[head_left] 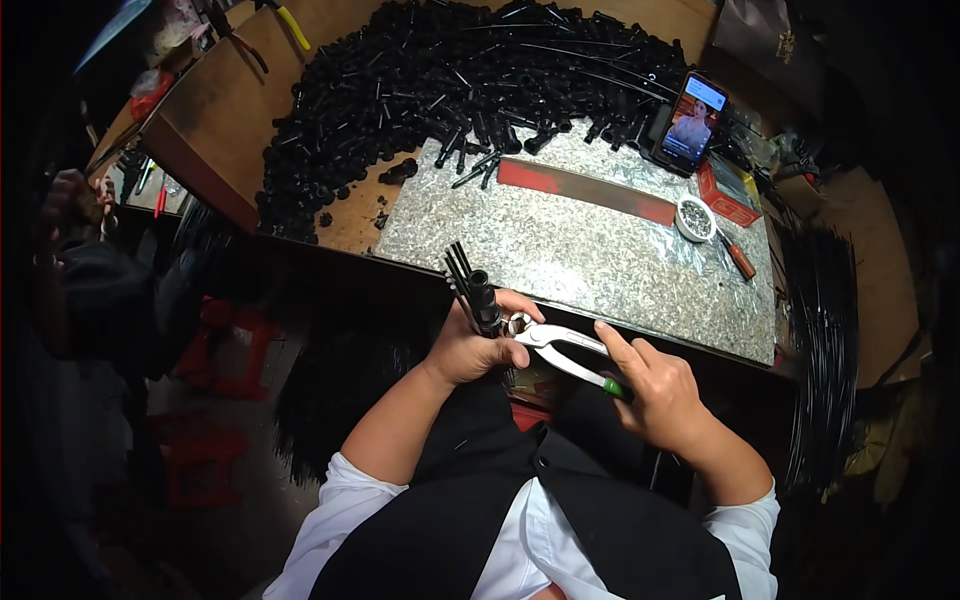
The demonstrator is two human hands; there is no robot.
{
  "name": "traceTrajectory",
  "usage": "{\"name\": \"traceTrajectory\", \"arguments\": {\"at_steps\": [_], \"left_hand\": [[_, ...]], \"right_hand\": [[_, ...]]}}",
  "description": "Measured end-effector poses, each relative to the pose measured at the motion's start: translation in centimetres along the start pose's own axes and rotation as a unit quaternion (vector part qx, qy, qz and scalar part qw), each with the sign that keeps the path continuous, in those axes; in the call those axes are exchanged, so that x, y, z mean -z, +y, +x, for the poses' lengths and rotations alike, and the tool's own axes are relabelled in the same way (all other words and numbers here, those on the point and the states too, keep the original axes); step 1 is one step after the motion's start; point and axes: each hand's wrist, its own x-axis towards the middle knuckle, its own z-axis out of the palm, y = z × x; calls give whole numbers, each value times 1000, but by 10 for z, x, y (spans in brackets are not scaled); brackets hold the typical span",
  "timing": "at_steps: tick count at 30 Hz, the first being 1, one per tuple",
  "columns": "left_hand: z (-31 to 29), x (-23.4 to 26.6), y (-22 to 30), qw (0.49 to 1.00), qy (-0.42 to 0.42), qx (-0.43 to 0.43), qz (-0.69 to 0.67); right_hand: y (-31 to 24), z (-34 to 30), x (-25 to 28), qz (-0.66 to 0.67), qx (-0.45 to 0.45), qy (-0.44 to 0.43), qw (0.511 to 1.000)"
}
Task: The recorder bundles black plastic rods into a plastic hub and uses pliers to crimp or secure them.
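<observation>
My left hand is closed around a dark bundle in front of the table's near edge. A black tubular fitting and several thin black rods stick up out of it. My right hand grips silver pincers with green-tipped handles, its index finger stretched along the upper handle. The pincers' jaws reach the left hand's thumb and fingers, beside the fitting, at what looks like a small shiny metal bit. Whether the jaws are closed on it I cannot tell.
A speckled board lies ahead, bearing a red-and-dark bar, a white bowl and an orange-handled screwdriver. Behind are heaped black fittings and a phone. Rods hang right; red stools stand left.
</observation>
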Motion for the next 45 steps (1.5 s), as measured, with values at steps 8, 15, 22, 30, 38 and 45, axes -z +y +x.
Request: {"name": "traceTrajectory", "arguments": {"at_steps": [8, 15, 22, 30, 38, 45], "left_hand": [[1, 1, -11, 1000, -13, -9, -4], [1, -2, -3, 999, -35, -2, 24], [0, -7, -4, 1000, -15, -10, 15], [1, -10, -3, 997, 14, -41, 61], [3, -11, 4, 1000, 10, -4, -3], [1, -7, -3, 1000, -22, -8, -20]], "right_hand": [[1, 2, -5, -85, 17, 72, 994], [3, -1, -7, -100, 16, 65, 993], [4, -2, -6, -133, 22, 61, 989], [0, 0, 10, 40, -26, -52, 997], [-1, 1, 11, -49, -4, 4, 999], [-3, -11, 18, -70, 16, -2, 997]]}}
